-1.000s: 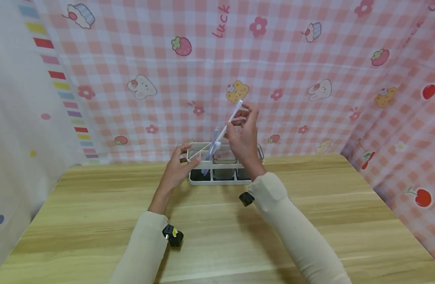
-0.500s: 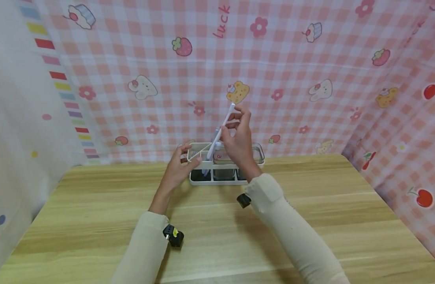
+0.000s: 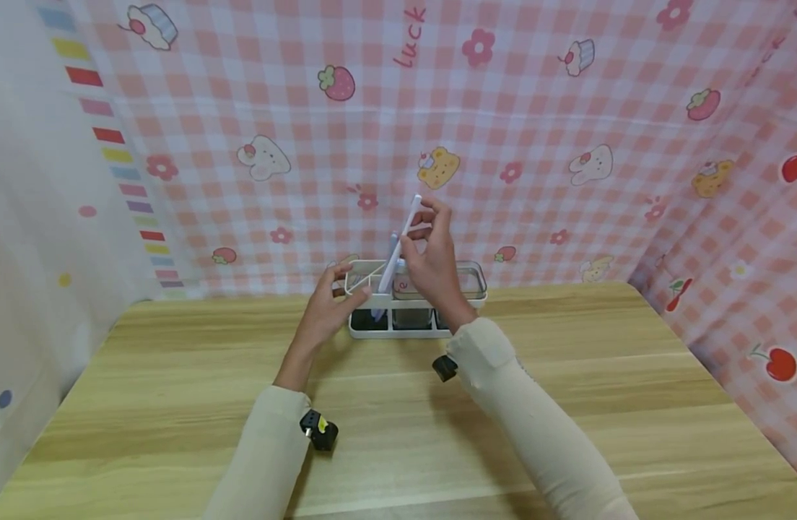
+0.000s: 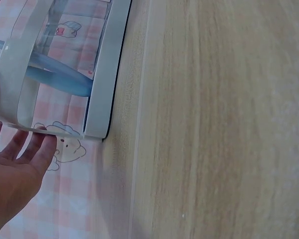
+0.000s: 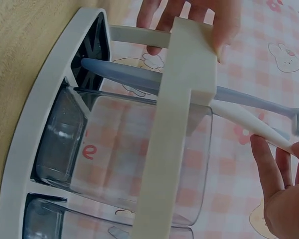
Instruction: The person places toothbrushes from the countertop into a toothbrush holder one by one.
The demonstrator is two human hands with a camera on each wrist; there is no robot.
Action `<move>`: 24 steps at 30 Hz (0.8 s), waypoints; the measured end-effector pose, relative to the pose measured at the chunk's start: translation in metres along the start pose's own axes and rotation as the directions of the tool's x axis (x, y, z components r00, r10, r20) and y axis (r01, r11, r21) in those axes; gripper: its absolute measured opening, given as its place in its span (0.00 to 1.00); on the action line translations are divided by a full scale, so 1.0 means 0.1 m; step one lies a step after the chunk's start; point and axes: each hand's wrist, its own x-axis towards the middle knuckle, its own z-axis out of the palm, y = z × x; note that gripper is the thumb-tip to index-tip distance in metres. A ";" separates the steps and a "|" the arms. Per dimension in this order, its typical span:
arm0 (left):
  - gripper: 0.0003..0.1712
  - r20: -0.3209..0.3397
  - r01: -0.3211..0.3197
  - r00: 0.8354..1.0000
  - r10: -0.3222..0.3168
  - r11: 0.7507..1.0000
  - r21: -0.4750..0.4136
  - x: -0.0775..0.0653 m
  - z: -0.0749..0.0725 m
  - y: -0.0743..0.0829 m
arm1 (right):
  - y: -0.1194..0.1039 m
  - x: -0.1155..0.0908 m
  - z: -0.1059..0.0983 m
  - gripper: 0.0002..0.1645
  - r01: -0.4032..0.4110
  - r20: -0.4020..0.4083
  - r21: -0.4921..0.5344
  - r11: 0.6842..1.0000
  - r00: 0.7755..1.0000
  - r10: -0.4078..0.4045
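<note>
A white toothbrush holder (image 3: 370, 302) with clear cups (image 5: 139, 159) stands at the back of the table. At its left end my left hand (image 3: 323, 307) grips the upper frame, thumb in front and fingers behind. My right hand (image 3: 433, 263) pinches a slim white toothbrush (image 3: 408, 220) above the holder. It tilts, and its lower part reaches into the left compartment. A lavender toothbrush (image 5: 122, 73), bristles up, leans in that same compartment. Beside it is a blue handle (image 4: 65, 82). The lower end of the white toothbrush is hidden by the frame in the right wrist view.
The wooden table (image 3: 379, 448) extends in front and to both sides. Close behind the holder hangs a pink checked cloth (image 3: 320, 173) with cartoon prints. Small black devices (image 3: 319, 431) sit at both wrists, over beige sleeves (image 3: 541, 426).
My right hand has moved left and slightly down, lowering the white toothbrush into the left compartment and making it steeper. My left hand has kept its grip on the toothbrush holder.
</note>
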 end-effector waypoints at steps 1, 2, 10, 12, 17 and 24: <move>0.38 0.001 0.000 1.000 0.000 1.000 0.000 0.00 0.00 0.00 | 0.00 0.00 0.00 0.34 -0.005 0.007 -0.003 1.000 1.000 0.005; 0.38 0.001 0.002 1.000 -0.002 1.000 0.000 0.00 0.00 0.00 | 0.01 0.00 0.00 0.34 -0.009 0.012 -0.001 1.000 1.000 0.009; 0.38 0.000 -0.002 1.000 0.002 1.000 -0.001 -0.01 0.00 0.02 | 0.05 -0.01 0.01 0.33 -0.042 0.065 0.022 0.999 0.997 0.041; 0.38 -0.001 0.004 1.000 -0.004 1.000 0.000 -0.01 -0.01 0.02 | 0.06 -0.02 0.03 0.33 -0.058 0.080 0.018 0.998 0.995 0.057; 0.37 0.002 -0.001 1.000 0.001 1.000 -0.010 0.01 -0.01 0.00 | 0.11 -0.06 0.07 0.32 -0.042 0.105 -0.030 0.999 0.993 0.045; 0.38 -0.001 -0.019 1.000 0.019 0.999 -0.027 0.02 0.01 -0.01 | 0.15 -0.11 0.09 0.32 0.040 0.139 -0.079 0.996 0.990 -0.029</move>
